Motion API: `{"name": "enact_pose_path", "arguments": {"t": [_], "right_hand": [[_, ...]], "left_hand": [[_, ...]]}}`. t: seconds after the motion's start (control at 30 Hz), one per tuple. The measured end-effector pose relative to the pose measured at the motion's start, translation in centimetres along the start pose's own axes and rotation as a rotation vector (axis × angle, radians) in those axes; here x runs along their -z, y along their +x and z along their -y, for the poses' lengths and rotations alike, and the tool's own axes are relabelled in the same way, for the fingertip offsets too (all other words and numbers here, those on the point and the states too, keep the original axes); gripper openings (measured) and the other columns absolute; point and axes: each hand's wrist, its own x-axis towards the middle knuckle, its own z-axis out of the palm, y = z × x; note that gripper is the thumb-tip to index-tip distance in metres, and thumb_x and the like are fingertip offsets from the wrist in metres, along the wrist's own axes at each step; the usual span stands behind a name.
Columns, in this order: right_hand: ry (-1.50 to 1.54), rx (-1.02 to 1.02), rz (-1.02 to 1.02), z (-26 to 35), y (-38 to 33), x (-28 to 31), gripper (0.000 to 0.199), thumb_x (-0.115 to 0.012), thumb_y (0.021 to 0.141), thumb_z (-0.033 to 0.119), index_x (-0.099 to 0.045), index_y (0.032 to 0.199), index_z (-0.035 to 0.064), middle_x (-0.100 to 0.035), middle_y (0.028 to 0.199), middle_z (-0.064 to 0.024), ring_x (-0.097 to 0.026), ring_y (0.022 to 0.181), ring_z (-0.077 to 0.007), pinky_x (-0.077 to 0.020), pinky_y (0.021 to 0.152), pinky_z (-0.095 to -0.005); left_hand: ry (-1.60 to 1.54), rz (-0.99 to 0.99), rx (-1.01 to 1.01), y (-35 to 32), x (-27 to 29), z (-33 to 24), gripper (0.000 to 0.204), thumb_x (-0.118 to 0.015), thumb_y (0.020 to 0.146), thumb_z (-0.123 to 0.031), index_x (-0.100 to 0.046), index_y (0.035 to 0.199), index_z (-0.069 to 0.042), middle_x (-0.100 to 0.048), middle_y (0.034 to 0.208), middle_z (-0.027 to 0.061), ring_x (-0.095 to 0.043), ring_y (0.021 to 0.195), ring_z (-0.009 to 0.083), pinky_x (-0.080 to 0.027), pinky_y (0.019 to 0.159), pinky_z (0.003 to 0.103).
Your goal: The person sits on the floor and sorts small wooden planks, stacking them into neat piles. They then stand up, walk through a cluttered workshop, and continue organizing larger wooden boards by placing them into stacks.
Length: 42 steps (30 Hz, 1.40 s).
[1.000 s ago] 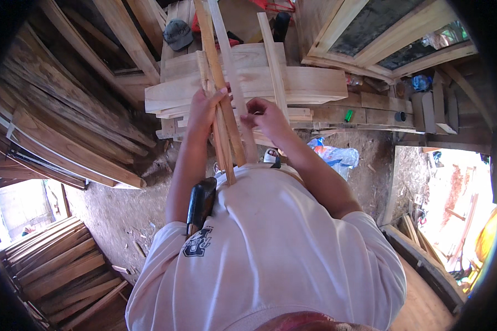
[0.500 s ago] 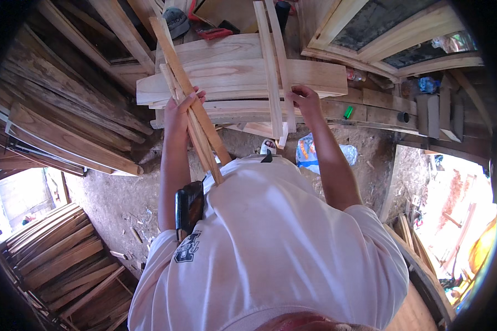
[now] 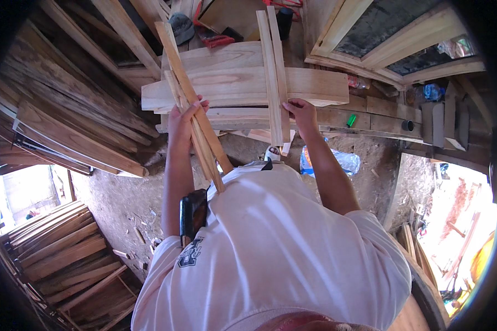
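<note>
My left hand (image 3: pixel 183 120) is closed around a small bundle of narrow wooden strips (image 3: pixel 204 132), held at a slant with their near ends against my shirt. My right hand (image 3: pixel 303 117) pinches the right edge of a pale wooden strip (image 3: pixel 281 83). A second pale strip (image 3: pixel 268 71) lies right alongside it, on its left. Both pale strips cross over wide planed boards (image 3: pixel 221 85) stacked on the bench, and their near ends reach past the bench's front edge. My right fingertips are partly hidden.
Farther back on the bench lie a grey cap (image 3: pixel 181 28) and a red-and-black tool (image 3: pixel 214 38). A green cylinder (image 3: pixel 352 120) sits at the right. Framed panels (image 3: pixel 392 47) lean at the far right, and long planks (image 3: pixel 77 118) are piled at the left.
The two pale strips were spread apart at their near ends and now lie side by side, my right hand having moved slightly left against them. My left hand keeps its bundle.
</note>
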Motion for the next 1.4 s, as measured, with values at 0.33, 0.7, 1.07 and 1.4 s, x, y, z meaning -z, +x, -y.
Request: {"name": "enact_pose_path", "arguments": {"t": [0.33, 0.7, 1.07, 1.4], "right_hand": [[0.059, 0.03, 0.075, 0.1, -0.7, 0.8, 0.022, -0.076, 0.084, 0.012, -0.071, 0.1, -0.0022, -0.07, 0.085, -0.0052, -0.065, 0.074, -0.0102, -0.0536, 0.067, -0.024], [-0.093, 0.178, -0.033, -0.8, -3.2, 5.2, 0.021, -0.074, 0.086, 0.017, -0.067, 0.099, 0.0021, -0.066, 0.086, -0.0039, -0.057, 0.075, -0.0094, -0.0461, 0.068, -0.0261], [-1.006, 0.358, -0.45, -12.4, -27.0, 32.8, 0.03, -0.059, 0.09, 0.002, -0.048, 0.118, 0.0008, -0.056, 0.096, -0.022, -0.058, 0.092, -0.0361, -0.0473, 0.081, -0.0426], [-1.139, 0.687, 0.068, -8.5, -9.3, 19.3, 0.03, -0.069, 0.082, 0.011, -0.062, 0.109, 0.0003, -0.062, 0.103, -0.0187, -0.057, 0.099, -0.0381, -0.0455, 0.087, -0.0477]], "left_hand": [[0.008, 0.009, -0.026, -0.6, -0.8, 0.4, 0.038, -0.065, 0.089, -0.007, -0.051, 0.121, 0.009, -0.064, 0.114, 0.0182, -0.068, 0.099, 0.0257, -0.056, 0.091, 0.036], [-0.019, 0.039, 0.009, -0.3, -1.4, 0.7, 0.034, -0.064, 0.09, -0.007, -0.054, 0.117, 0.01, -0.066, 0.106, 0.0184, -0.068, 0.097, 0.0249, -0.056, 0.087, 0.034], [-0.084, 0.034, -0.039, 0.0, 0.0, 0.3, 0.029, -0.066, 0.089, -0.007, -0.058, 0.113, 0.007, -0.066, 0.104, 0.0148, -0.068, 0.094, 0.0232, -0.057, 0.087, 0.034], [-0.047, -0.093, -0.033, -1.4, 3.2, -0.4, 0.038, -0.064, 0.089, -0.005, -0.05, 0.122, 0.009, -0.063, 0.114, 0.0159, -0.067, 0.1, 0.0254, -0.056, 0.09, 0.036]]}}
